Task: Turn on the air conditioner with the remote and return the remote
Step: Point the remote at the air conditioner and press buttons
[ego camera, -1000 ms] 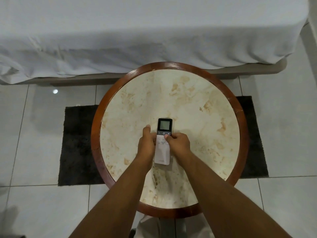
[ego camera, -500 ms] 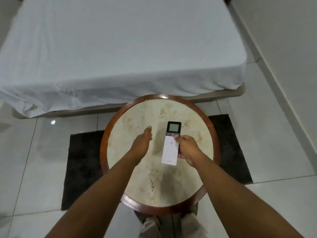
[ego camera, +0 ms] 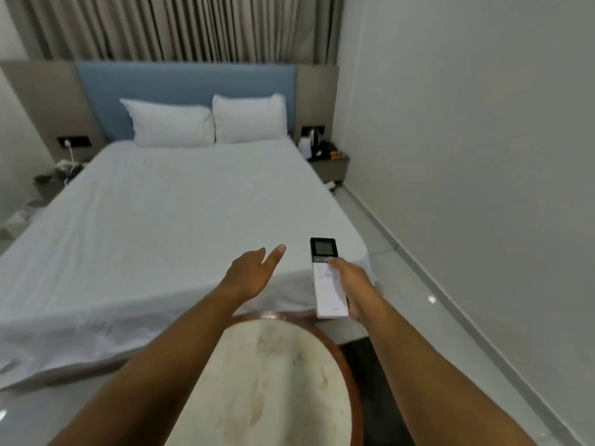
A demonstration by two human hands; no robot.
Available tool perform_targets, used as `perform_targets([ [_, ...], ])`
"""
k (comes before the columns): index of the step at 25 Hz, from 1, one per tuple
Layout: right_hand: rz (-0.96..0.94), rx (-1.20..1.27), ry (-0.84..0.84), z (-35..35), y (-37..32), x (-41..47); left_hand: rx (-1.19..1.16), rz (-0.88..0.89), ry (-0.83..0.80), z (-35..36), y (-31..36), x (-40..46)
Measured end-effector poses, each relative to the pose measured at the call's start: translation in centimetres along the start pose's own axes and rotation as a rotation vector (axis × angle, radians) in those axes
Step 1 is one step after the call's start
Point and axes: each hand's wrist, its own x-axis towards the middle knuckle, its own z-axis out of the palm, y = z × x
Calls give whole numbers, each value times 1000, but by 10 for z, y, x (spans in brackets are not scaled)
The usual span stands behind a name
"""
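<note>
1 remote [ego camera: 328, 278], right hand [ego camera: 352, 284] gripping, points bedward.

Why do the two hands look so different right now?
The right hand is wrapped around the remote, thumb on its buttons; the left hand holds nothing. The left hand is open with fingers spread; the right hand's fingers are curled. Both hands are raised out in front, above the round table.

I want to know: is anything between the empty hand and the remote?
Nothing; in the head view only the white bed shows behind the gap between the left hand and the remote.
</note>
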Motion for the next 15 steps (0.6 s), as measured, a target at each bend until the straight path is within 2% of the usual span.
perform_targets([
  [8,-314,82,160,-87,-170,-73,358,552,319,-48,173,13],
  [15,-573,102,339,-156,-274,-154,422,905,584,-84,313,2],
])
